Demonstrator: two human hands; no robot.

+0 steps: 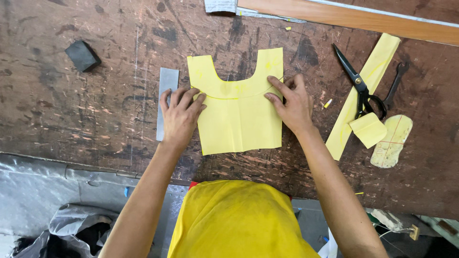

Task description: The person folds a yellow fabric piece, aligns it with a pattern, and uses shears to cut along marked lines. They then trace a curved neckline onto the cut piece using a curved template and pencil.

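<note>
Lying flat at the middle of a scuffed brown table (71, 119): one yellow fabric piece (237, 112), cut with a scooped neckline at its far edge.

Left hand (180, 114): fingers spread, pressing the piece's left edge, holding nothing. Just left of it, a grey ruler (167, 83), lying near-to-far, partly under the hand.

Right hand (292, 102): fingers spread, pressing the piece's right edge near the neckline curve, holding nothing.

Right of the piece: long yellow strip (377, 67), laid slantwise; black scissors (359, 86) across it, blades closed; small yellow square (368, 130) on the strip's near part; pale sole-shaped template (394, 143) beside the square; dark wrench (396, 83) just beyond the scissors' handles.

Far left: black block (82, 55), well apart from the hands.

Far edge: wooden bar (354, 16).

Near edge: the person's yellow garment (236, 222).
</note>
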